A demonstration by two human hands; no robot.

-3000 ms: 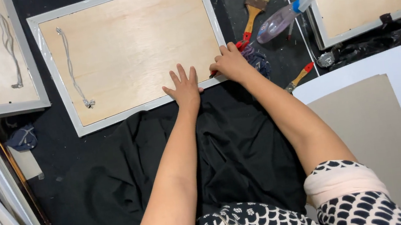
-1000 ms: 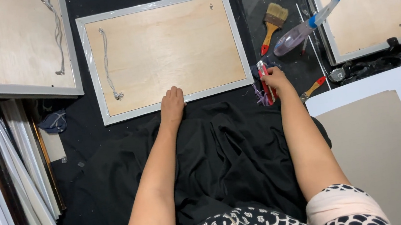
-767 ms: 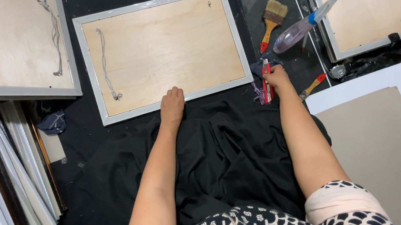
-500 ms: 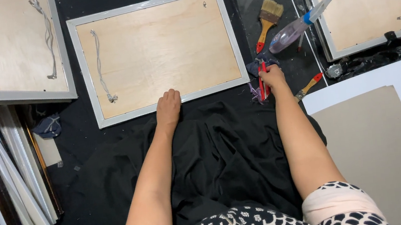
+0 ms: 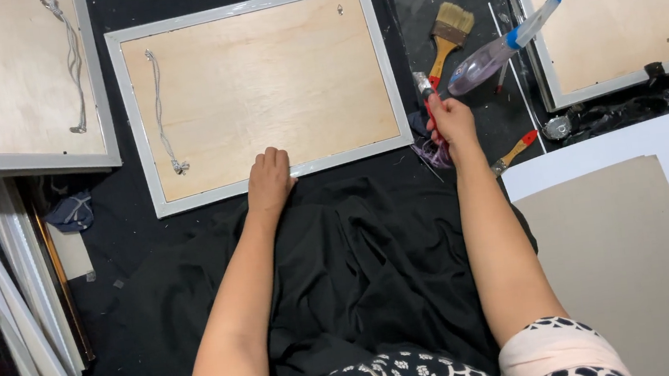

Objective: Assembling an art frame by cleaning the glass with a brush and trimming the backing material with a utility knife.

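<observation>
A black cloth [image 5: 150,259] covers the floor. A pale-framed wooden panel [image 5: 264,87] lies at twelve o'clock, a paintbrush [image 5: 445,39] and spray bottle [image 5: 503,47] at one.

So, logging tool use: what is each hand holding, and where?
Right hand grips a red-handled tool by its handle. Left hand holds nothing, resting on the frame.

1. My left hand [image 5: 268,180] lies knuckles up, fingers curled, forearm stretched straight ahead;
2. My right hand [image 5: 451,119] is clenched in a fist, arm extended forward, elbow near my side.
</observation>
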